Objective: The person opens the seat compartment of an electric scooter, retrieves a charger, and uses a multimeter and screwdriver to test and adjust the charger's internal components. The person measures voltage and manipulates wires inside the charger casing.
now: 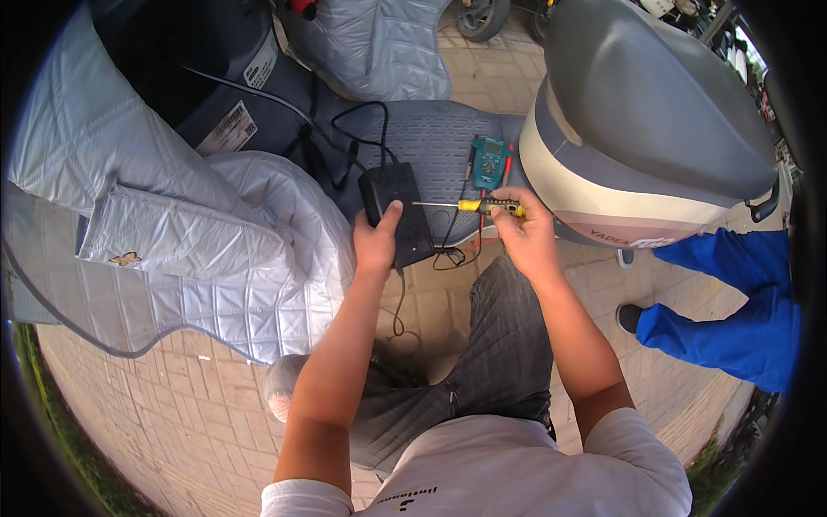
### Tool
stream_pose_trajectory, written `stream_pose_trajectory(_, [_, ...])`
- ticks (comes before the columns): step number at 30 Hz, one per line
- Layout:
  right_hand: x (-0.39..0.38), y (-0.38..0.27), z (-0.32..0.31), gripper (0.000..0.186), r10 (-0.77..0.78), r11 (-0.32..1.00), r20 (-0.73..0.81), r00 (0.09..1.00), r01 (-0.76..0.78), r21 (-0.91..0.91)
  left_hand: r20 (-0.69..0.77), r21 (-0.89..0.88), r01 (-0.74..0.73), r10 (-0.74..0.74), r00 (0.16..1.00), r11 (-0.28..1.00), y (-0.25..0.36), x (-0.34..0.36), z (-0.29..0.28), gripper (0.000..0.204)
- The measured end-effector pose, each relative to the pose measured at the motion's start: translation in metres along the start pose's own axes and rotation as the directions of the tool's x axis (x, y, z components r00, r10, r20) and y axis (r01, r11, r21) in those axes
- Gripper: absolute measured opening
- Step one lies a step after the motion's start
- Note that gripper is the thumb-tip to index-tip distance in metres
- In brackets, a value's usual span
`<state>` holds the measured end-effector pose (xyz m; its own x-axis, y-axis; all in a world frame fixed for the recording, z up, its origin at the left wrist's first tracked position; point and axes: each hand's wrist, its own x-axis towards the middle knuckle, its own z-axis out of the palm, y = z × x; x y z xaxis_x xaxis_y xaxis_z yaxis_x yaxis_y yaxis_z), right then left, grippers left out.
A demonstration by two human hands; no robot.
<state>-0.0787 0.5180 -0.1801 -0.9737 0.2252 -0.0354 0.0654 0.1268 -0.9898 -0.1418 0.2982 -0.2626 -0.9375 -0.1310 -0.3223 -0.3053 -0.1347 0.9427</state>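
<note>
A black box-shaped charger (407,196) with cables at both ends is gripped by my left hand (376,239), the thumb lying on its upper face. In my right hand (527,231) is a screwdriver (469,205) with a yellow and black handle. Its thin metal shaft points left, the tip beside or over the charger's right edge; I cannot tell if they touch. Just beyond the right hand, a teal multimeter (489,164) with red and black probes lies on the scooter's grey footboard (439,129).
A silver quilted cover (215,215) drapes over the scooter's front on the left. The dark scooter seat (655,95) rises at the right. A person in blue trousers (724,336) stands beyond it. Black cables (372,105) loop across the footboard above brick paving (207,388).
</note>
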Motion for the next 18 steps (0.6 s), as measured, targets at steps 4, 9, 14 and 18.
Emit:
stream_pose_trajectory(4, [0.018, 0.006, 0.019, 0.018, -0.300, 0.953, -0.054, 0.952, 0.298, -0.052, -0.012, 0.019, -0.060, 0.060, 0.998, 0.998, -0.005, 0.001, -0.002, 0.058])
stream_pose_trajectory(9, [0.025, 0.000, 0.023, 0.019, -0.436, 0.879, 0.035, 0.899, 0.434, -0.199, 0.004, -0.001, -0.054, 0.054, 0.999, 0.999, -0.003, 0.001, -0.001, 0.058])
stream_pose_trajectory(14, [0.029, -0.025, 0.027, 0.021, -0.498, 0.779, 0.122, 0.859, 0.505, -0.373, -0.015, 0.066, -0.104, 0.106, 0.994, 0.992, -0.009, 0.004, -0.003, 0.058])
stream_pose_trajectory(18, [0.044, -0.066, 0.024, 0.034, -0.124, 0.654, 0.265, 0.956, 0.280, -0.703, -0.014, 0.071, -0.104, 0.105, 0.994, 0.992, -0.003, -0.003, 0.002, 0.058])
